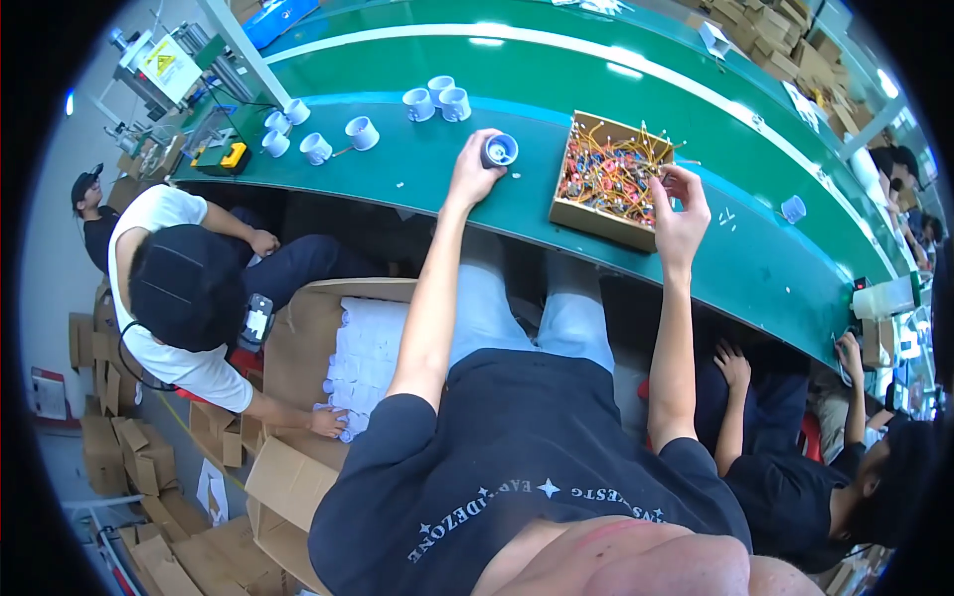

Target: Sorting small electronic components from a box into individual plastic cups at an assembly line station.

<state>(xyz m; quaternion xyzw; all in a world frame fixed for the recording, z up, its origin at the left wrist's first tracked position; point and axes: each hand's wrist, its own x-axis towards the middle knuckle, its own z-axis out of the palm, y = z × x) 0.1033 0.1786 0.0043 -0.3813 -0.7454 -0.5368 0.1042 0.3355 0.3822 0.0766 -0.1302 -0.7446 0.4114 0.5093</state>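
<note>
My left hand (pixel 475 171) is wrapped round a pale cup-shaped plastic housing (pixel 500 150) above the green bench, its round opening facing up with a small light-coloured part inside. Over the right side of an open cardboard box (pixel 602 221) is my right hand (pixel 680 207), thumb and forefinger brought together among the wires. What they pinch, if anything, is too small to make out. The box is heaped with small wired parts (pixel 606 174) with orange-yellow leads and red and blue bits.
Several similar pale housings (pixel 362 133) stand along the bench to the left, and one (pixel 793 209) lies at the right. A green conveyor (pixel 556 65) runs behind. At left a co-worker (pixel 189 283) reaches into a large carton (pixel 298 348) of white parts; another (pixel 795 487) sits at right.
</note>
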